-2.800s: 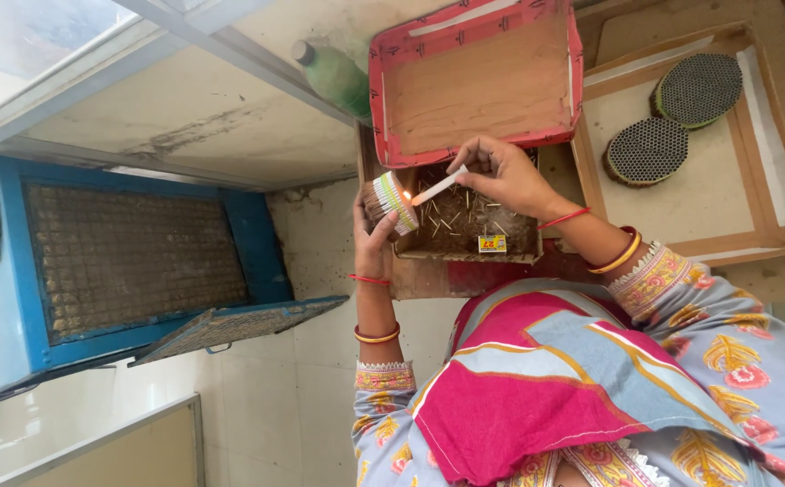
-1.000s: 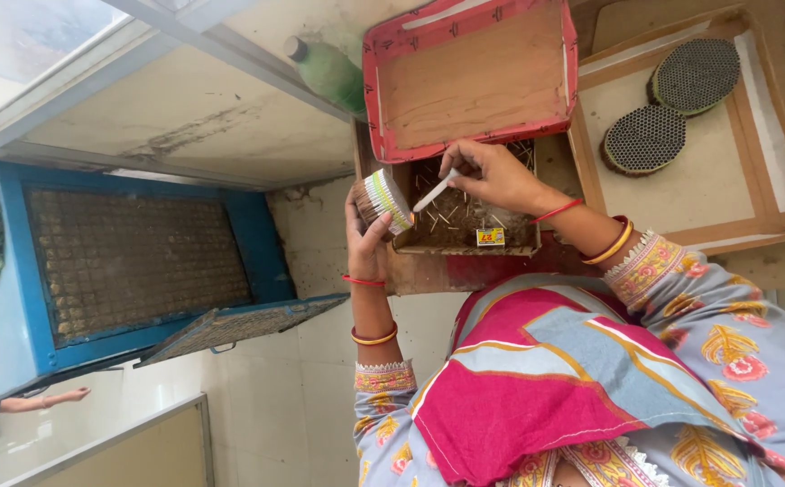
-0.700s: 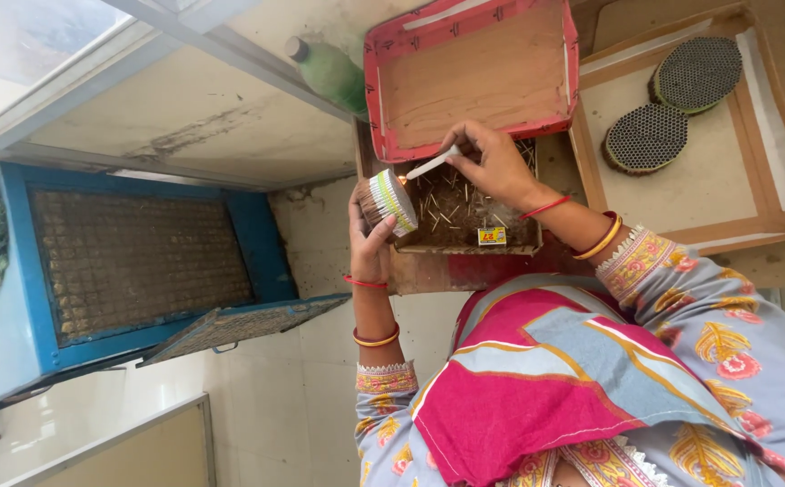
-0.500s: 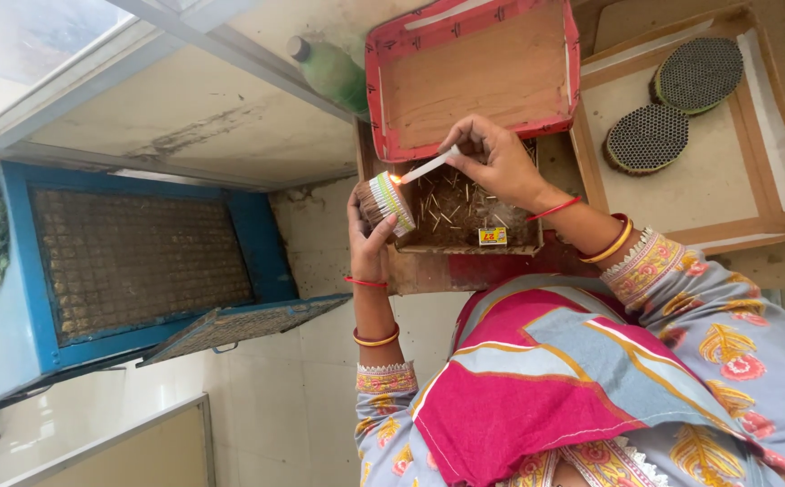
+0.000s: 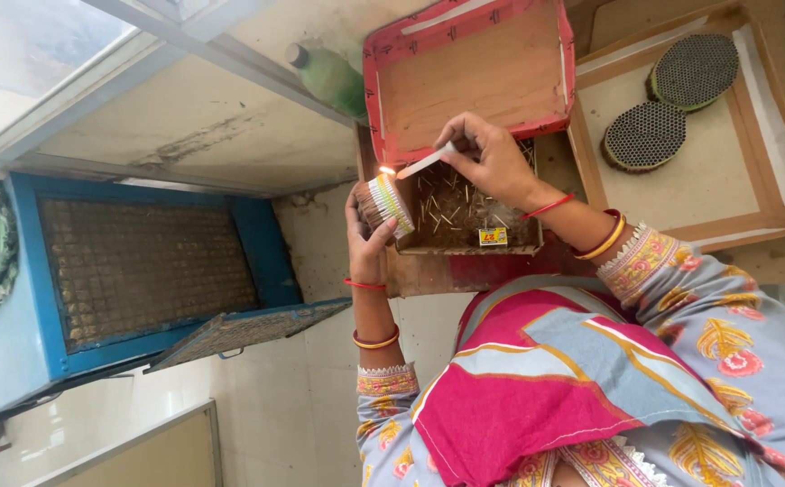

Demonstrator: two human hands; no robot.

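Pale tiled flooring is filling the lower left of the frame, with a blue mesh frame [image 5: 131,271] lying at centre left. Near the upper middle, the left hand [image 5: 367,236] is wrapping its fingers closed around a round bundle of sticks [image 5: 383,205]. The right hand [image 5: 492,162] is pinching a thin white strip [image 5: 429,162], its long axis slanting down-left toward the bundle's top, where a small flame [image 5: 386,170] is glowing. Just right of the bundle, a wooden box [image 5: 465,216] of loose sticks is sitting below a red tray [image 5: 474,77].
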